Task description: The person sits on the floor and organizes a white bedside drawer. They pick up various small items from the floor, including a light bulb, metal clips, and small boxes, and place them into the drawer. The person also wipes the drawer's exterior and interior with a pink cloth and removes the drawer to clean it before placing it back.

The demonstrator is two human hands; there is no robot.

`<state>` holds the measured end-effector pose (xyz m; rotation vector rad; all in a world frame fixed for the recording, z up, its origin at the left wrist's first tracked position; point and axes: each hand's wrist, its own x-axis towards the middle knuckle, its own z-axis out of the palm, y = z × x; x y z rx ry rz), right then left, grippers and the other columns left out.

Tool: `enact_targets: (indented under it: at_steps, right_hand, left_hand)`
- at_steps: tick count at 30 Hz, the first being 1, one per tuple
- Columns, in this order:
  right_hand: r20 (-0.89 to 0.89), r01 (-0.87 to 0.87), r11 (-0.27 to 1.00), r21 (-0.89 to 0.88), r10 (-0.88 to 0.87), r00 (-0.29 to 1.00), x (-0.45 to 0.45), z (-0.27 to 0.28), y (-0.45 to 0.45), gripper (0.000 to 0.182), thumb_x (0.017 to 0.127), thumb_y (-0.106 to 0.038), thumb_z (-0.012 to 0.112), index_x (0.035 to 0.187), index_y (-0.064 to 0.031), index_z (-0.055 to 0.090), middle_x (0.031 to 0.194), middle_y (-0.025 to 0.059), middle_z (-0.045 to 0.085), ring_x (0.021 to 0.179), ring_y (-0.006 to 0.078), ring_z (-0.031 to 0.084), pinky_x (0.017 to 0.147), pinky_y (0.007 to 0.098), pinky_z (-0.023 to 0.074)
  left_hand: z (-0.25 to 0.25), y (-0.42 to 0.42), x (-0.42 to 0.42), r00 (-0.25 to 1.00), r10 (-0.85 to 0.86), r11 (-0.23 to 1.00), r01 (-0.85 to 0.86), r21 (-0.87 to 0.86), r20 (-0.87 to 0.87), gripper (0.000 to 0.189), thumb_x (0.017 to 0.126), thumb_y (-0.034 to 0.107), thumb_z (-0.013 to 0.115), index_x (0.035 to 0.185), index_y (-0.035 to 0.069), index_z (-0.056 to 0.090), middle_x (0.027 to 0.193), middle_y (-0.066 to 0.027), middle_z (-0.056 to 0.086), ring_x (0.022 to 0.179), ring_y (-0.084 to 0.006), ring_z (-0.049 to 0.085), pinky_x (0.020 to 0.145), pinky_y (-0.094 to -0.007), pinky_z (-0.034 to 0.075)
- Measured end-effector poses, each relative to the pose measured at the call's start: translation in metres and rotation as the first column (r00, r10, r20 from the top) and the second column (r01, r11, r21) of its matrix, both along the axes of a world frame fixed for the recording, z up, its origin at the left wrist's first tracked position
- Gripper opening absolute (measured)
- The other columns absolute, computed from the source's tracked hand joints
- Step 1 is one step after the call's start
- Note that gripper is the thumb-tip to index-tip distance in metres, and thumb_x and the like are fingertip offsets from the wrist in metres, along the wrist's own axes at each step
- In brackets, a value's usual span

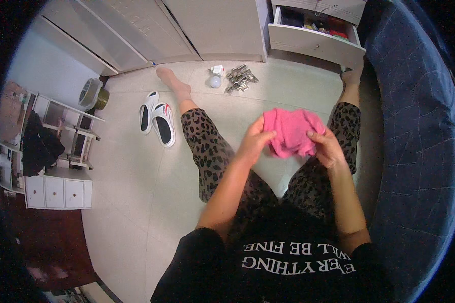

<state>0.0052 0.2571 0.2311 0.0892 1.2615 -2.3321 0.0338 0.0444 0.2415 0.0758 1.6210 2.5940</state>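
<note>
A pink cloth [294,132], bunched and creased, is held up between both hands above the floor and between my spread legs. My left hand [256,138] grips its left side, thumb on top and fingers hidden behind the fabric. On the opposite side, my right hand [328,146] pinches the cloth in the same way. Farther off on the tiles lie a white light bulb [215,80], a small white plug-in device [217,70] and a pile of metal hinges [242,78], some seemingly in clear wrapping.
White slippers [163,125] lie beside my left leg. An open drawer [314,43] full of small items juts out at the back right. A blue-covered bed or sofa [413,151] runs along the right. Wardrobe doors [216,30] stand behind, and a small white drawer unit [58,192] at left.
</note>
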Motion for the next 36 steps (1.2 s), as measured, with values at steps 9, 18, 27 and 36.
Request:
enact_targets:
  at_steps: [9, 18, 27, 36]
  right_hand:
    - [-0.122, 0.022, 0.999, 0.034, -0.018, 0.992, -0.020, 0.009, -0.007, 0.017, 0.083, -0.003, 0.053, 0.097, 0.0004, 0.061, 0.094, 0.0078, 0.063, 0.085, 0.0168, 0.060, 0.077, 0.0301, 0.0487]
    - [-0.183, 0.075, 0.997, 0.035, -0.068, 0.981, -0.006, 0.015, -0.005, 0.015, 0.082, -0.004, 0.057, 0.097, -0.0027, 0.061, 0.092, 0.0069, 0.063, 0.082, 0.0149, 0.060, 0.073, 0.0274, 0.0498]
    - [-0.158, -0.017, 1.000, 0.012, 0.019, 0.987, 0.021, -0.001, 0.026, 0.017, 0.082, -0.007, 0.058, 0.098, -0.0016, 0.059, 0.094, 0.0055, 0.062, 0.085, 0.0136, 0.059, 0.078, 0.0274, 0.0478]
    - [-0.101, -0.145, 0.928, 0.343, 0.191, 0.976, 0.066, -0.030, 0.068, 0.028, 0.085, -0.020, 0.057, 0.102, 0.0023, 0.056, 0.091, 0.0111, 0.063, 0.076, 0.0161, 0.061, 0.067, 0.0270, 0.0508]
  left_hand:
    - [0.001, -0.030, -0.007, 0.971, 0.026, 0.995, -0.048, -0.088, -0.236, 0.013, 0.081, 0.000, 0.052, 0.086, -0.002, 0.063, 0.100, -0.0076, 0.059, 0.092, -0.0166, 0.055, 0.081, -0.0292, 0.043]
    - [0.024, -0.017, 0.001, 0.976, 0.160, 0.965, -0.185, -0.183, -0.145, 0.019, 0.084, 0.010, 0.048, 0.096, 0.001, 0.059, 0.093, -0.0041, 0.060, 0.079, -0.0116, 0.055, 0.067, -0.0249, 0.044]
    - [-0.004, 0.003, 0.039, 0.998, -0.035, 0.999, 0.035, -0.014, 0.059, 0.037, 0.092, 0.028, 0.039, 0.111, -0.001, 0.051, 0.111, -0.0092, 0.056, 0.104, -0.0195, 0.051, 0.091, -0.0336, 0.039]
    - [0.041, 0.037, 0.056, 0.999, -0.047, 0.967, 0.041, 0.250, 0.016, 0.042, 0.094, 0.032, 0.033, 0.115, -0.001, 0.048, 0.114, -0.0110, 0.053, 0.107, -0.0220, 0.050, 0.093, -0.0364, 0.038]
